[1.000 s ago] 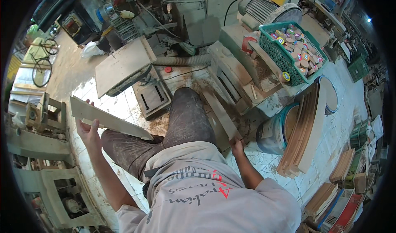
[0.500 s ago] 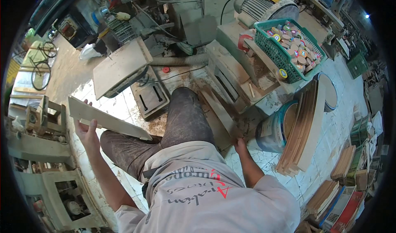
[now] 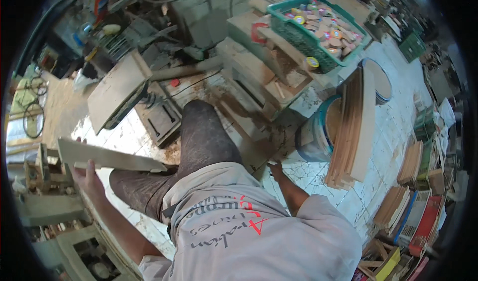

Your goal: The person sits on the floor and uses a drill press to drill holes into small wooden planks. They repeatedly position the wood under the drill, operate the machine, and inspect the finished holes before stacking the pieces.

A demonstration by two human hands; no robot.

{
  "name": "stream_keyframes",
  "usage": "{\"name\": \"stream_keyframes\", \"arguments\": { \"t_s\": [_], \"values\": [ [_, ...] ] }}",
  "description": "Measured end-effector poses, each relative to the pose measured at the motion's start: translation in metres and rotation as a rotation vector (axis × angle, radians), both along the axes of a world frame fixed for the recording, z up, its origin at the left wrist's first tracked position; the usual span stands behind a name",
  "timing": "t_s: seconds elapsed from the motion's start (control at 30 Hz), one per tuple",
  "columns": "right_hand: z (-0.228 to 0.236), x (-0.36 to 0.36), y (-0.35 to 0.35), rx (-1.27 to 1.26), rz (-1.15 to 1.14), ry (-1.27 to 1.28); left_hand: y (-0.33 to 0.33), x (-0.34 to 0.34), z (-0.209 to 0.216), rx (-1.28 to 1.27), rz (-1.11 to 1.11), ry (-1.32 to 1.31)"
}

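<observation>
One long pale wooden board (image 3: 107,157) in my left hand (image 3: 87,175); grip closed around its near edge, thumb on top face, fingers curled underneath. The board runs level from beyond my hand at the left to my left knee, where its far end rests just beside my dark trousers (image 3: 199,141). My right hand (image 3: 275,169) is down at the floor on my right side, fingertips touching the cracked white tile floor (image 3: 318,181); it is small and partly turned away, so I cannot tell whether the grip is spread or pressed together, nor whether it holds anything. Just beyond it stands one blue-rimmed bucket (image 3: 313,136). Against the bucket leans one stack of thin wooden boards (image 3: 351,131), set on edge, too many to count. One green plastic basket (image 3: 318,29) sits on the machine tabletop above, filled with small round pieces in mixed colours, uncounted. One flat grey panel (image 3: 119,89) lies tilted at upper left, near one dark square frame (image 3: 159,116) on the floor. At far right, several more piles of boards (image 3: 411,164) lie along the floor, well apart from both hands. Sawdust covers the floor around my feet.
</observation>
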State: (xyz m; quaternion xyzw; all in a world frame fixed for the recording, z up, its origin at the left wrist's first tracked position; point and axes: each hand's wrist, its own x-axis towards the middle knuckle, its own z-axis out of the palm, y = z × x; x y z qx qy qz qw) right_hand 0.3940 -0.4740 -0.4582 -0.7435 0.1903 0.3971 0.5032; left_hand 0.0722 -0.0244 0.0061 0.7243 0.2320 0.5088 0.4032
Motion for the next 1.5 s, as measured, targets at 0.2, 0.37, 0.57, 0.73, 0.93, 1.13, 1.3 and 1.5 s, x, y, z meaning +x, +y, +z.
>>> {"name": "stream_keyframes", "arguments": {
  "t_s": [0.2,0.37,0.57,0.73,0.93,1.13,1.3,1.5],
  "values": [
    [0.117,0.050,0.061,0.162,0.556,-0.700,-0.003,-0.009,0.005,-0.055,0.028,-0.046],
    [0.398,0.078,0.031,0.145,0.513,-1.010,-0.003,0.005,0.008,-0.043,-0.012,-0.054],
    [0.457,0.122,-0.090,-0.834,0.102,-1.462,-0.010,0.009,0.005,-0.047,-0.039,-0.101],
    [0.433,0.130,-0.120,-0.884,0.093,-0.959,-0.006,0.009,-0.005,0.004,-0.051,-0.057],
    [0.447,0.126,-0.119,-0.868,-0.005,-1.038,0.004,-0.001,-0.014,0.004,-0.065,-0.102],
    [0.480,0.114,-0.126,0.349,-0.359,-0.921,0.006,-0.009,-0.013,-0.004,-0.024,-0.096],
    [0.491,0.104,-0.081,1.315,-0.200,-0.563,0.007,-0.006,-0.015,0.024,-0.002,-0.115],
    [0.488,0.093,-0.018,1.455,-0.151,-0.389,-0.011,0.009,0.006,0.060,0.014,-0.252]
  ]
}}
